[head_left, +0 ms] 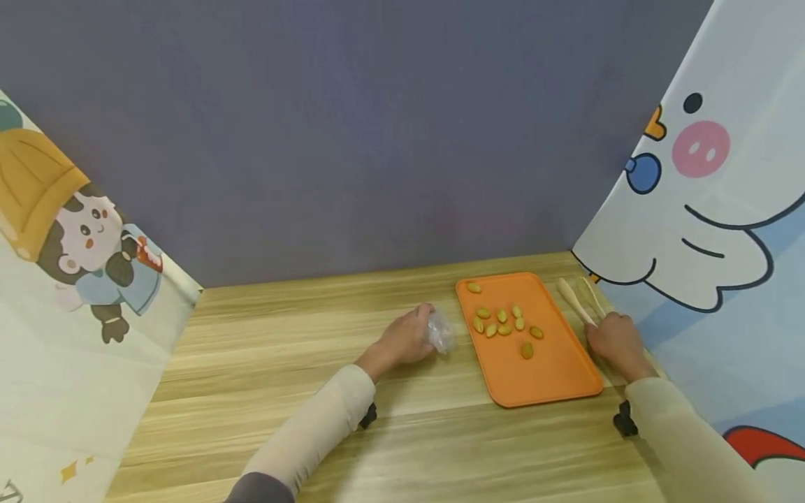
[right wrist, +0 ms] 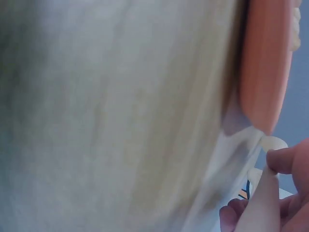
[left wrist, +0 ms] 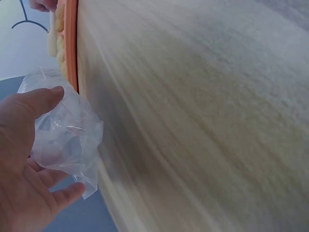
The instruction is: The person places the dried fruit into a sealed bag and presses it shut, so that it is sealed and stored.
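Observation:
My left hand (head_left: 409, 335) holds a crumpled clear plastic bag (head_left: 441, 332) just left of the orange tray. Seen from the left wrist, the thumb lies over the bag (left wrist: 67, 133) and the other fingers are behind or below it. My right hand (head_left: 619, 342) grips pale wooden tongs (head_left: 574, 300) along the tray's right side, their two arms spreading away from the hand. The right wrist view has the thumb pressed on one pale arm (right wrist: 260, 203). Several yellow-brown oval pieces (head_left: 503, 330) lie on the orange tray (head_left: 547, 381), mostly in its far half.
Beneath everything is a wood-grain table (head_left: 264, 349). A dark grey panel (head_left: 377, 140) rises at its back edge. White cartoon-printed panels flank it at left (head_left: 56, 391) and right (head_left: 755, 56), the right one close to my right hand.

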Motion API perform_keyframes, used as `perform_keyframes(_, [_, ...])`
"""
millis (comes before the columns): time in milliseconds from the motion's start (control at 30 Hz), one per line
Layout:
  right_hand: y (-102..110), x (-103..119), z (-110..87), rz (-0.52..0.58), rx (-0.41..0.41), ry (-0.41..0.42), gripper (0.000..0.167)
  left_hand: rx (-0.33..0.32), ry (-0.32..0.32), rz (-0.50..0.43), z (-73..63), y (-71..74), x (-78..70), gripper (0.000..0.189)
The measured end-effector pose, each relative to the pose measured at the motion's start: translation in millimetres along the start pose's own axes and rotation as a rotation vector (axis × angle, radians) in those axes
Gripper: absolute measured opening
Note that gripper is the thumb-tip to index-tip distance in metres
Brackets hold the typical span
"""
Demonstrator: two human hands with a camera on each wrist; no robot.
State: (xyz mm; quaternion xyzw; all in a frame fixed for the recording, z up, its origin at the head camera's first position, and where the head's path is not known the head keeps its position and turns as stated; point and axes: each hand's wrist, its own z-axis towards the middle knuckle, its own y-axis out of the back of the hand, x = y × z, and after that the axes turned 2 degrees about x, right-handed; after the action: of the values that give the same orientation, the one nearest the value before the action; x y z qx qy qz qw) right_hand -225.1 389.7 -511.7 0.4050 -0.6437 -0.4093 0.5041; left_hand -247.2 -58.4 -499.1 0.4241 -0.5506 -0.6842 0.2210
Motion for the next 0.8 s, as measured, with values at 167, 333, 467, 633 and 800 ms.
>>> perform_keyframes(167, [6,6,0.4,0.027,-0.072,0.079,0.059,-0.023,0.05,-0.072,-3.5,8.6,1.8,0.077])
perform_keyframes(333, [13,16,1.8,0.027,-0.142,0.178,0.068,-0.025,0.07,-0.133,-9.5,18.4,6.0,0.088])
perform_keyframes(467, [20,23,-0.9,-0.002,-0.197,0.242,0.073,-0.064,0.03,-0.187,-14.1,22.7,10.6,0.088])
perform_keyframes(633, [31,29,-8.3,-0.05,-0.213,0.335,0.067,-0.14,-0.038,-0.311,-22.3,27.0,18.8,0.083])
perform_keyframes(800, [40,35,-15.5,-0.109,-0.168,0.425,0.063,-0.195,0.026,-0.423,-35.5,33.4,29.0,0.085])
